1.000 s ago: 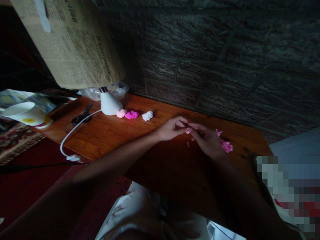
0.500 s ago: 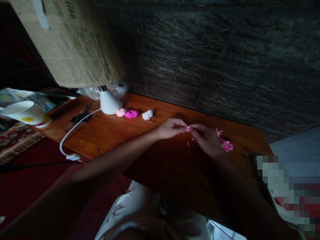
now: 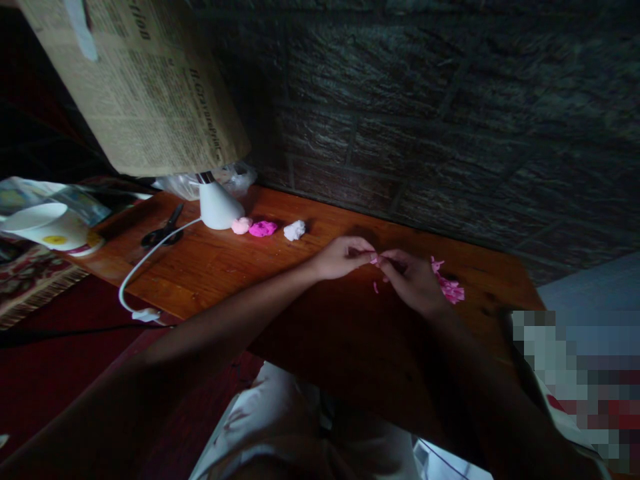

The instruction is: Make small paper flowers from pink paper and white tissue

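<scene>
Between the fingertips of my left hand (image 3: pixel 345 257) and my right hand (image 3: pixel 411 277) is a small pink piece of modelling clay (image 3: pixel 374 259). Both hands are closed in a pinch on it, above the wooden table, and fingers cover part of it. A thin pink strip of clay (image 3: pixel 376 287) lies on the tabletop just below them. Beyond my right hand sits a cluster of pink clay pieces (image 3: pixel 451 291), partly hidden behind that hand. Left of my hands are a white lump (image 3: pixel 295 230), a magenta lump (image 3: pixel 263 229) and a pale pink lump (image 3: pixel 242 225).
A lamp with a newsprint shade (image 3: pixel 165 100) and white base (image 3: pixel 219 207) stands at the back left. Its white cord (image 3: pixel 131 277) loops over the table edge. Black scissors (image 3: pixel 167 230) and a paper cup (image 3: pixel 55 227) are further left. A dark brick wall (image 3: pixel 400 120) rises behind the table.
My fingers have shifted slightly around the small pink piece, which shows less or more between the fingertips. The lumps, strip and cluster on the table stay in place.
</scene>
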Available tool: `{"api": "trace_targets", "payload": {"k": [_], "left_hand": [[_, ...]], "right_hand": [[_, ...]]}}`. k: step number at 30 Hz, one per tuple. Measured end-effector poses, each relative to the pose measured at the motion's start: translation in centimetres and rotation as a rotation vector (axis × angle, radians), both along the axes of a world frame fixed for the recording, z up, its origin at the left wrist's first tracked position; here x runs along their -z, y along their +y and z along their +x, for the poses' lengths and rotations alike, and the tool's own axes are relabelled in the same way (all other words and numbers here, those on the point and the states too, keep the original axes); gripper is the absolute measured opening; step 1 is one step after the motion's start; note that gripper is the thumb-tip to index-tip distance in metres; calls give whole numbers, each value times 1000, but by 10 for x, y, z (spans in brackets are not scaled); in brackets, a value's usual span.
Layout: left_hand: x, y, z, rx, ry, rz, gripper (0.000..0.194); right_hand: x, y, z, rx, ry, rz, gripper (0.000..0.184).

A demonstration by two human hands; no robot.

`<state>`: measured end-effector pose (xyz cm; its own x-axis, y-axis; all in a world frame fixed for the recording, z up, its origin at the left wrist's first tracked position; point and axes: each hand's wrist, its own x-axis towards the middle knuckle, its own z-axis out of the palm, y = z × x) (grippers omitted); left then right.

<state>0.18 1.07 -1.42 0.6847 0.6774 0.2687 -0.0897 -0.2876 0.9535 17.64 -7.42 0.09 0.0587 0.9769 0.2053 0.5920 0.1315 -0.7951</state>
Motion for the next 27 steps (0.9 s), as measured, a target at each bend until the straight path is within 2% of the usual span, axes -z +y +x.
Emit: {"api": "trace_targets", "payload": {"k": [12,19,27], "left_hand": [[-3,-2,0,2,45,19,18],[-8,-3,-3,39,95,61,18],[-5,-3,0,55,44,-132,32]], "right_hand": [[-5,-1,-4,-2,224,-80,40],[-10,-1,-6,-55,292,-124,49],[-4,2,-4,-79,330,-115,48]]}}
